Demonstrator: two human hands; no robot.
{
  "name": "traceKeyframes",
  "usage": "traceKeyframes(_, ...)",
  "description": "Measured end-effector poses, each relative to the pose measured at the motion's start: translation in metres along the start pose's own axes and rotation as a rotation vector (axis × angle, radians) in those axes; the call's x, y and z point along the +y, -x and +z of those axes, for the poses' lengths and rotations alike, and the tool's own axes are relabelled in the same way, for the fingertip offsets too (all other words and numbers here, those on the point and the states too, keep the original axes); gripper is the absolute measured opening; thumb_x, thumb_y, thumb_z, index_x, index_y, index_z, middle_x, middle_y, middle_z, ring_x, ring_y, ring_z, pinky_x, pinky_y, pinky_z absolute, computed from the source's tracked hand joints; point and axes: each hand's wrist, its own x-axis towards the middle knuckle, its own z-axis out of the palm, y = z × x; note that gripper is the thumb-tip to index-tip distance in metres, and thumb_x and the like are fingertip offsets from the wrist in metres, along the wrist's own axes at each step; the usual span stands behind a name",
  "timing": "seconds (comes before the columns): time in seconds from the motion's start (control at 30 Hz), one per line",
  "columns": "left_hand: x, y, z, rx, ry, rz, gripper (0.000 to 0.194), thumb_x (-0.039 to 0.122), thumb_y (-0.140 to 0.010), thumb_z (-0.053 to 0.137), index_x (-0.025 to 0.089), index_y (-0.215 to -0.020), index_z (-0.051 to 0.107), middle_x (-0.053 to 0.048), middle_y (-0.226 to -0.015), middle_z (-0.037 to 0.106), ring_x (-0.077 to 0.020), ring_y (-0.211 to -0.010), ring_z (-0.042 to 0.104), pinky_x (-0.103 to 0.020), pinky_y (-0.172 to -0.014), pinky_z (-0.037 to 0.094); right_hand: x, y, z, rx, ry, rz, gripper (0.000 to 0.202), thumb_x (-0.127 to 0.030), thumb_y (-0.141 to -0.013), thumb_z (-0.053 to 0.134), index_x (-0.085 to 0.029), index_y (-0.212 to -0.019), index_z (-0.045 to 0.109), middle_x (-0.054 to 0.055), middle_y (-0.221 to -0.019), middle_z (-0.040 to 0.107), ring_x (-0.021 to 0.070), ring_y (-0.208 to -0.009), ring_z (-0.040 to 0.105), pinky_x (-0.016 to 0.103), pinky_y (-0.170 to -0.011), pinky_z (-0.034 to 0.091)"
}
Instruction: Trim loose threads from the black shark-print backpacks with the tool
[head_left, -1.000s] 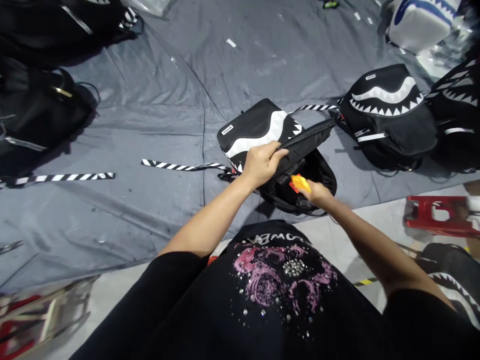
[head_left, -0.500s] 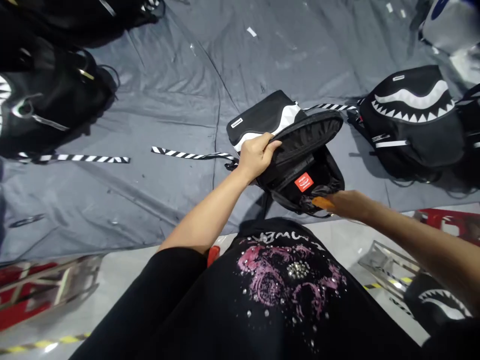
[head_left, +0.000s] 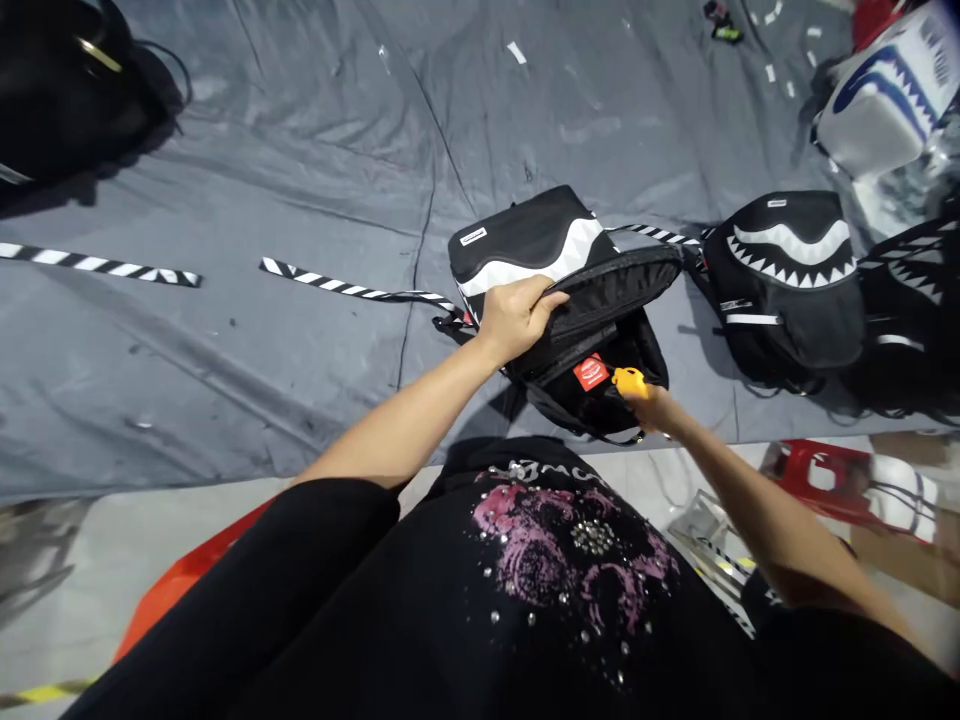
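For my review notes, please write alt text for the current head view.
Left hand holds open a black backpack with white teeth; right hand holds a yellow tool at its opening, beside a red label.

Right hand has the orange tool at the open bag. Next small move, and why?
I'd probably ease the orange tool slightly deeper into the bag, clear of the red label. The left hand holds the flap up, exposing the inside, and the label sits just beside the tool.

even indoor brightness, soft shadows on the grey cloth (head_left: pixel 330 360), wide-angle stretching at the edges, right hand (head_left: pixel 651 405) slightly blurred
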Motion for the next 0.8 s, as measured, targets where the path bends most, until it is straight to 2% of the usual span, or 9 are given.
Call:
traceKeyframes(0.13, 0.009, 0.001, 0.006, 0.023, -0.002, 0.117, 0.043, 0.049, -0.097, 0.039, 0.016, -0.083, 0.063, -0.003, -0.067, 0.064, -0.0129, -0.061, 0.06, -0.025, -0.057, 0.038, -0.019, -0.044, 0.055, -0.099, -0.415, -0.037, 0.042, -0.063, -0.087, 0.047, -0.021, -0.077, 0.046, -0.008, -0.045, 0.034, 0.0104, -0.04, 0.037, 0.025, -0.044, 0.042)
traceKeyframes(0.23, 0.01, 0.005, 0.007, 0.071, -0.006, 0.192, 0.039, 0.046, -0.097, 0.043, 0.015, -0.086, 0.064, -0.004, -0.07, 0.067, -0.0122, -0.061, 0.062, -0.023, -0.057, 0.039, -0.023, -0.056, 0.087, -0.262, -0.665, -0.083, 0.05, -0.069, -0.078, 0.056, -0.021, -0.075, 0.047, -0.009, -0.043, 0.033, 0.0093, -0.038, 0.035, 0.024, -0.043, 0.042)
traceKeyframes(0.3, 0.007, 0.007, 0.006, 0.09, -0.028, 0.192, 0.039, 0.045, -0.097, 0.043, 0.015, -0.087, 0.064, -0.004, -0.07, 0.067, -0.0123, -0.062, 0.063, -0.023, -0.057, 0.04, -0.019, -0.057, 0.097, -0.326, -0.811, -0.107, 0.051, -0.07, -0.076, 0.06, -0.02, -0.074, 0.048, -0.011, -0.043, 0.031, 0.0076, -0.037, 0.031, 0.022, -0.041, 0.039)
traceKeyframes(0.43, -0.006, 0.005, 0.005, 0.106, -0.081, 0.108, 0.043, 0.047, -0.098, 0.038, 0.015, -0.087, 0.064, -0.005, -0.069, 0.067, -0.0134, -0.063, 0.063, -0.025, -0.058, 0.04, -0.007, -0.058, 0.099, -0.274, -1.05, -0.14, 0.05, -0.071, -0.082, 0.053, -0.022, -0.073, 0.043, -0.013, -0.044, 0.022, 0.005, -0.035, 0.02, 0.019, -0.041, 0.035)
traceKeyframes(0.53, -0.011, 0.001, 0.006, 0.114, -0.105, 0.08, 0.045, 0.048, -0.098, 0.036, 0.015, -0.088, 0.064, -0.005, -0.071, 0.067, -0.0143, -0.066, 0.064, -0.025, -0.06, 0.041, -0.002, -0.06, 0.098, -0.247, -1.127, -0.152, 0.049, -0.068, -0.085, 0.052, -0.022, -0.071, 0.042, -0.013, -0.044, 0.023, 0.005, -0.035, 0.02, 0.02, -0.04, 0.033)
traceKeyframes(0.7, -0.003, -0.001, 0.008, 0.092, -0.094, 0.197, 0.046, 0.05, -0.098, 0.036, 0.015, -0.087, 0.063, -0.006, -0.071, 0.066, -0.0141, -0.064, 0.064, -0.026, -0.059, 0.04, -0.004, -0.058, 0.098, -0.225, -1.092, -0.153, 0.056, -0.072, -0.085, 0.046, -0.023, -0.063, 0.03, -0.012, -0.041, 0.018, 0.0047, -0.034, 0.018, 0.019, -0.038, 0.031)
traceKeyframes(0.8, 0.005, -0.006, 0.007, 0.035, -0.113, 0.298, 0.047, 0.051, -0.098, 0.035, 0.016, -0.084, 0.062, -0.004, -0.066, 0.063, -0.0137, -0.06, 0.062, -0.026, -0.056, 0.039, -0.009, -0.053, 0.083, -0.265, -0.95, -0.135, 0.053, -0.069, -0.082, 0.055, -0.023, -0.064, 0.036, -0.012, -0.04, 0.023, 0.0052, -0.034, 0.024, 0.021, -0.038, 0.033)
